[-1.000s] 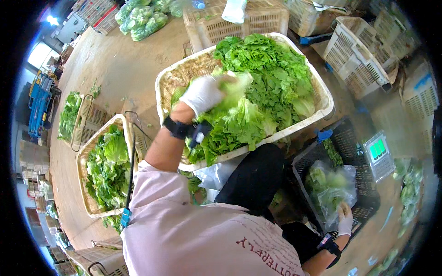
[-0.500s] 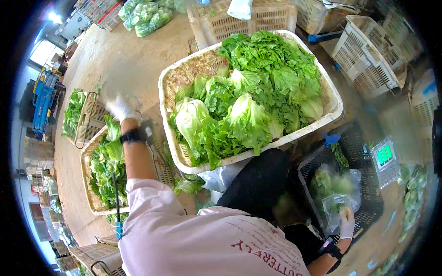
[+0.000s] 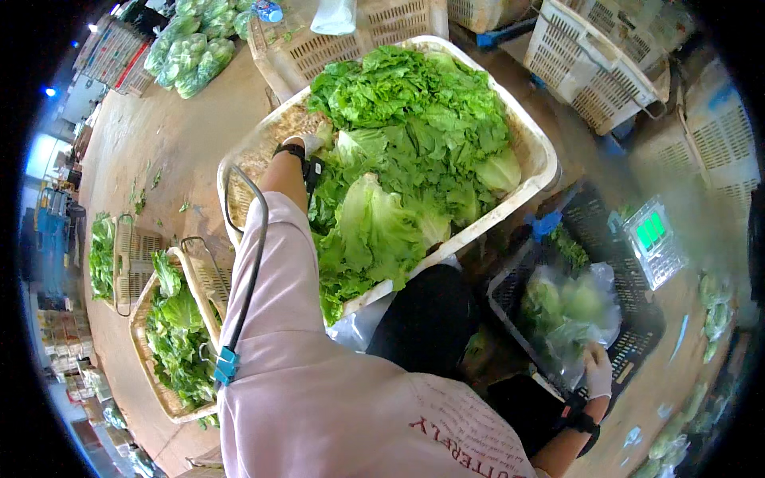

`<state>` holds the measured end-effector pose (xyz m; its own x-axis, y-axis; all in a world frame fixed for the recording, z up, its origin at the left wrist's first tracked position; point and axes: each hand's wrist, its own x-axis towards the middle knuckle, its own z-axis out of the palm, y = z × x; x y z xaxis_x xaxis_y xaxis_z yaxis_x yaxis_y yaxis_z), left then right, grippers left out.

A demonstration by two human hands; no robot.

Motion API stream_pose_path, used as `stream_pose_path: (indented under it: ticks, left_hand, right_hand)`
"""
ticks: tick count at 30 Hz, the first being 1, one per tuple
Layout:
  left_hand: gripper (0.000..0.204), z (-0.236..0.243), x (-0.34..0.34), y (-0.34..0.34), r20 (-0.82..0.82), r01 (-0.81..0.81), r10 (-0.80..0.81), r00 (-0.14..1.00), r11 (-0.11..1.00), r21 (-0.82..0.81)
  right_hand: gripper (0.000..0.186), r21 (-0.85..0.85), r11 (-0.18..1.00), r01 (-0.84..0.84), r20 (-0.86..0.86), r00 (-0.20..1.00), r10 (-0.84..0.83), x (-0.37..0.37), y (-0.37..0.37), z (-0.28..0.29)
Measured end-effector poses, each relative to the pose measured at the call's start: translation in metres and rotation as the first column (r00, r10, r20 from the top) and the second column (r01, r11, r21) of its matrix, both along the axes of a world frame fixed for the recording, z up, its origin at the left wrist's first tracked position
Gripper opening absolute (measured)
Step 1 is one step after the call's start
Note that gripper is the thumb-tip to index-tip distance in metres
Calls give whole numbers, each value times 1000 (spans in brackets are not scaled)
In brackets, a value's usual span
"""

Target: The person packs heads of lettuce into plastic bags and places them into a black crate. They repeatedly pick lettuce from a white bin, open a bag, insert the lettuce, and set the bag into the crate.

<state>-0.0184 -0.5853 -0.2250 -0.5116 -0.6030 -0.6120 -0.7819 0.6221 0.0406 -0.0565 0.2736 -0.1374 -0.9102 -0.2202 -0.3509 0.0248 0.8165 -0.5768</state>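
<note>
At the far left of the frame, a pale crate (image 3: 143, 250) of leafy greens is standing on the floor, and a second cream crate (image 3: 194, 280) is holding more greens at lower left. Bagged green vegetables (image 3: 191, 62) are lying at upper left. Across the centre, the large cream crate (image 3: 263, 139) is holding loose lettuce (image 3: 370, 217), heaped mostly toward its right. The gloved left hand (image 3: 309, 143) is resting inside this crate, beside the lettuce at the heap's left edge; its fingers are partly hidden, so I can't tell whether they are gripping a head or lying loose. At lower right, a black crate (image 3: 641, 311) is holding a clear plastic bag (image 3: 575, 319) with lettuce inside. The gloved right hand (image 3: 596, 370) is grasping the bag's near edge. Beside the black crate, a device (image 3: 653, 243) is showing a lit green display.
</note>
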Motion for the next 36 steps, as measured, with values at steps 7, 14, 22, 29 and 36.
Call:
stream_pose_path:
  ticks: [7,14,22,29,36]
  left_hand:
    - [50,78,12,51,-133,-502,607,784,745,440]
    - [41,121,62,40,-245,-413,612,752,727,549]
    - [40,222,81,101,-757,-128,37,653,990,-61]
    - [45,317,162,156,-895,-242,205,-395,917,316]
    - [57,223,133,269,-423,385,857,-294,512,768]
  right_hand:
    - [38,6,998,64,75,995,-64,6,-2,7]
    - [35,17,999,-31,44,999,30,-3,0,3]
    - [32,-131,991,35,-31,999,-39,5,0,9]
    - [36,-116,990,-84,-122,990,70,12,-4,20]
    - [36,-173,978,-113,-216,974,75,35,-30,49]
